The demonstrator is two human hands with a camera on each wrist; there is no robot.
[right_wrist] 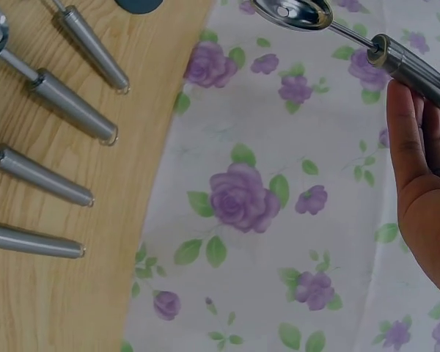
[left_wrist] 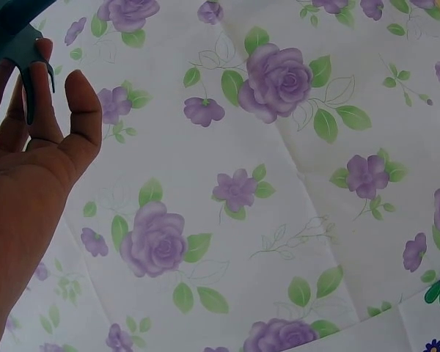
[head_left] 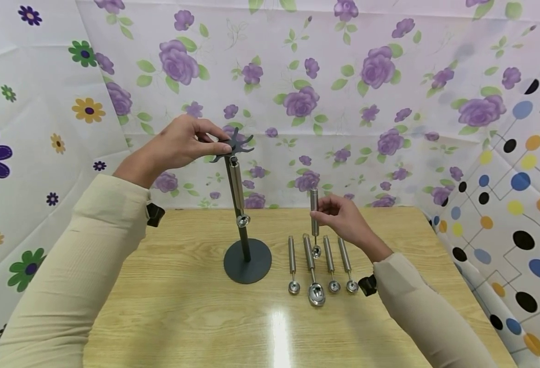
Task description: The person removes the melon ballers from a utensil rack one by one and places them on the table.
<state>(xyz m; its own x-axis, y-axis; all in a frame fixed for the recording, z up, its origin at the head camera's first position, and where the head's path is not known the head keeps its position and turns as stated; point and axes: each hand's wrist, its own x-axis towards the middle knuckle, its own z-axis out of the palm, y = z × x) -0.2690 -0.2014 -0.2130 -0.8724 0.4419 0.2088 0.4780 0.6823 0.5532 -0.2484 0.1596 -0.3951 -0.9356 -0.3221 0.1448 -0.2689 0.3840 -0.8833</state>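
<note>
My left hand point(head_left: 184, 140) pinches the hooked top point(head_left: 240, 146) of a black stand between thumb and fingers. From one of its hooks hangs a steel scoop point(head_left: 237, 186), bowl down. The left wrist view shows part of the dark hooks point(left_wrist: 22, 62) against my fingers. To the right of the stand, my right hand point(head_left: 343, 217) holds another steel scoop point(head_left: 314, 204) by its handle, upright with the bowl down, above the table. In the right wrist view this scoop's shiny bowl point(right_wrist: 297, 13) is cut off by the top edge.
Several steel utensils lie side by side below my right hand, among them a larger oval-bowled spoon point(head_left: 316, 294). The stand's round black base point(head_left: 248, 273) rests on the wooden table point(head_left: 182, 306). Flowered cloth point(head_left: 270, 66) hangs behind; patterned sheets flank both sides.
</note>
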